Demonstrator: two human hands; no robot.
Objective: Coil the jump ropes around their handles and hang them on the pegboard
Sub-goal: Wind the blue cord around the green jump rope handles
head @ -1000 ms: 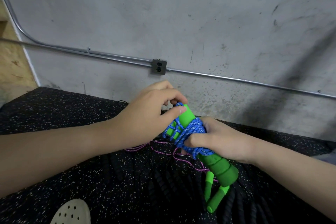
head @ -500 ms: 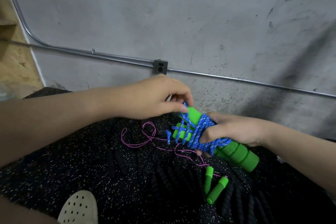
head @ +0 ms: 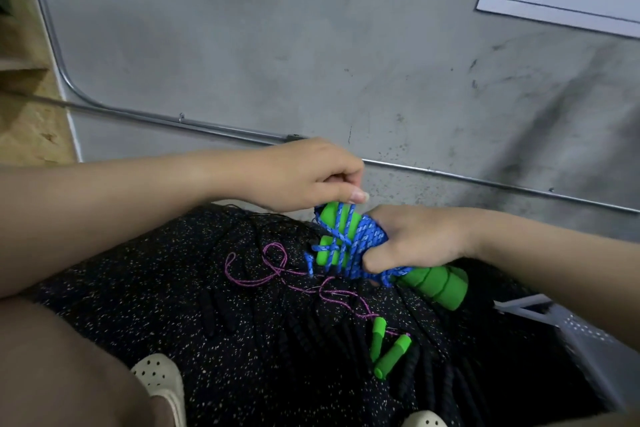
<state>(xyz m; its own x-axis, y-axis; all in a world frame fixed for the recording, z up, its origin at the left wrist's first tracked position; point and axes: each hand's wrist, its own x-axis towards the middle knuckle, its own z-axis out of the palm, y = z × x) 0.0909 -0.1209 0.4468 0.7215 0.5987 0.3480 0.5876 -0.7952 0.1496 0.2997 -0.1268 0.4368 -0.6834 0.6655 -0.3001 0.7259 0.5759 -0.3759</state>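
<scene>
While my right hand [head: 412, 243] is gripping the blue rope [head: 360, 246] wound round the green handles [head: 429, 282] above the speckled mat [head: 173, 288], my left hand [head: 304, 177] is pinching a rope strand at the handles' top end.

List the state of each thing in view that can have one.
blue rope: coiled around big green handles, partly loose
left hand: pinching rope end
right hand: gripping the coil
pink rope: uncoiled on floor
small green handles: lying on floor
</scene>
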